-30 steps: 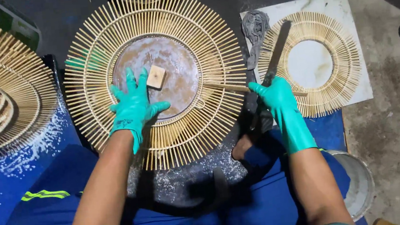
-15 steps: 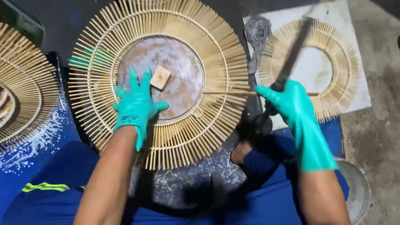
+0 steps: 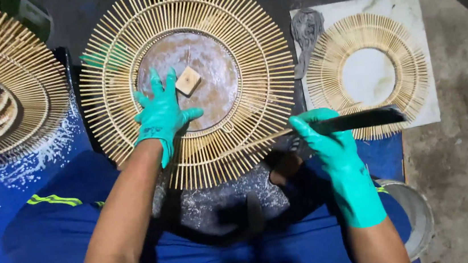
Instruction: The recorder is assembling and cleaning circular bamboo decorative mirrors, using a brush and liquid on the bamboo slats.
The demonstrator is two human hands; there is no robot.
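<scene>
Two green-gloved hands work on a large sunburst ring of thin bamboo sticks (image 3: 186, 84) that fills the upper centre of the frame, lying flat on a dark work surface. The left hand (image 3: 161, 113) presses open-palmed on the ring's inner edge, fingers spread and gripping nothing, just beside a small wooden block (image 3: 188, 80) resting on the round brown disc (image 3: 207, 94) at its middle. The right hand (image 3: 326, 137), at lower right of the ring, is closed around a long dark blade (image 3: 358, 119) held level, pointing toward the right of the frame. Judging by the pose, good work here calls for firm downward pressure from the holding palm and strokes kept clear of its fingers. The sticks radiate evenly, pale and straw-coloured, between two hoops. A smaller similar ring (image 3: 369, 75) lies on a white slab (image 3: 405, 6) at upper right.
</scene>
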